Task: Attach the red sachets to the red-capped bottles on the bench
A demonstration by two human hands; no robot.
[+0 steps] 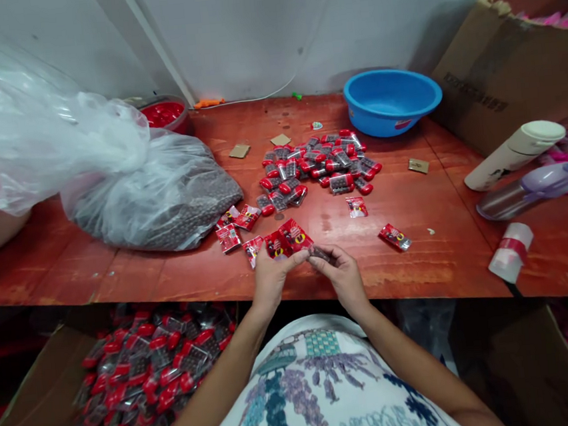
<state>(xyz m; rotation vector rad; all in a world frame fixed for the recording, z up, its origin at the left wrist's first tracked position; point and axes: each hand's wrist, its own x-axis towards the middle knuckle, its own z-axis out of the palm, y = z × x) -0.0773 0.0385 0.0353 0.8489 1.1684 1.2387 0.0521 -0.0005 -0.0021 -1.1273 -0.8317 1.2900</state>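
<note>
At the table's front edge my left hand [273, 278] is closed, its thumb reaching across to the right. It grips a red printed packet [296, 236], and a second red packet [276, 245] lies close beside its fingers. My right hand [341, 276] is closed around a small clear container with dark contents [322, 255], partly hidden by the fingers. The two thumbs nearly meet. Several more red packets [229, 237] lie left of my hands. Behind them is a heap of small clear containers with red ends [341, 182] and dark contents.
A clear plastic bag of dark pellets [161, 191] sits at left. A blue basin [394, 102] stands at the back. On the right are a white bottle [514, 154], a purple-topped bottle [528, 193] and a cardboard box [492, 79]. Below left, a box [40, 390] holds many filled containers.
</note>
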